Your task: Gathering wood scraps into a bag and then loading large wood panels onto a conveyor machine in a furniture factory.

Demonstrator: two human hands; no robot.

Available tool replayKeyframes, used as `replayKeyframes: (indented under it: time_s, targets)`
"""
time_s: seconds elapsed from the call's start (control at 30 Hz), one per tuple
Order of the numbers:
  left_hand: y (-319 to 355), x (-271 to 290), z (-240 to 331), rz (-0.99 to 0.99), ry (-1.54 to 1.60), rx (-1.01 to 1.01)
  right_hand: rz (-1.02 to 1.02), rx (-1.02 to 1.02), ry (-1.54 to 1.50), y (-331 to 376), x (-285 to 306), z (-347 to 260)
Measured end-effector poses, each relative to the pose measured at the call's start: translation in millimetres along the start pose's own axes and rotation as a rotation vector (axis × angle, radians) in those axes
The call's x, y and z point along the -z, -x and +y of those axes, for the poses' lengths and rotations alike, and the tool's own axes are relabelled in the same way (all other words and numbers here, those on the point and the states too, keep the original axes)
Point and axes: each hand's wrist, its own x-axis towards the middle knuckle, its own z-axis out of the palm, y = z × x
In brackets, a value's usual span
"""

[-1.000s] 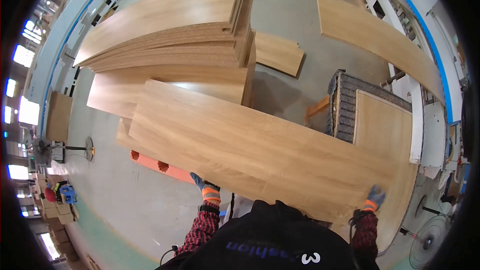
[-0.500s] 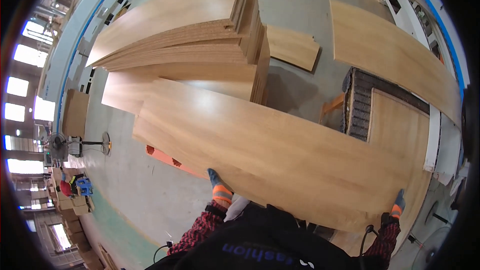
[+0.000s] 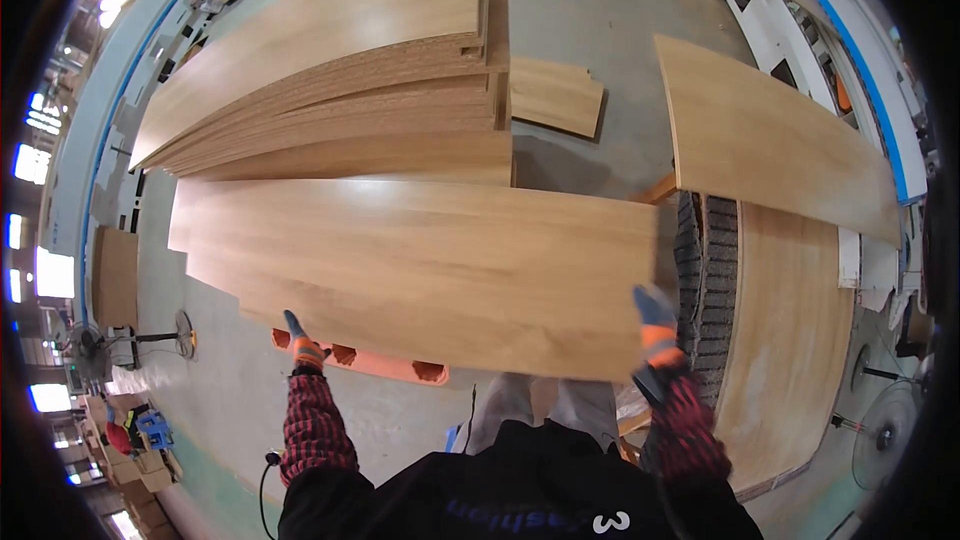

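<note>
Your left hand (image 3: 303,347) and right hand (image 3: 655,325) grip the near edge of the board (image 3: 420,265), whose length runs left-right between them.

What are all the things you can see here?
Held panel: one, light wood colour, long, in front of the person.
Stack of panels: one pile, same wood colour, beyond it.
Small panel: one, wood colour, on the floor right of the stack.
Pallet: one, orange, under the held panel.
Right-side panels: two, wood colour, by a roller conveyor.
Fan: one, dark, left floor.
Left hand: gloved, orange-blue, under the panel's near edge.
Right hand: gloved, at its right corner.
</note>
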Motion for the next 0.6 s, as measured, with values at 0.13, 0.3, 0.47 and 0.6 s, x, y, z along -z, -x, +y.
replayKeyframes:
  time_s: [0.13, 0.3, 0.47, 0.6]
  targets:
    - [-47, -92, -50, 0.257, -0.162, -0.063, 0.021, -0.072, 0.006, -63, -148, -20]
    - [-123, -86, -8, 0.767, -0.288, -0.383, 0.257, 0.123, 0.083, -74, -247, -65]
    - [-184, -70, 16, 0.647, -0.454, -0.342, 0.372, 0.147, 0.143, -87, -276, -87]
    - [-185, -30, 56, 0.573, -0.471, -0.247, 0.500, 0.273, 0.207, -55, -308, -134]
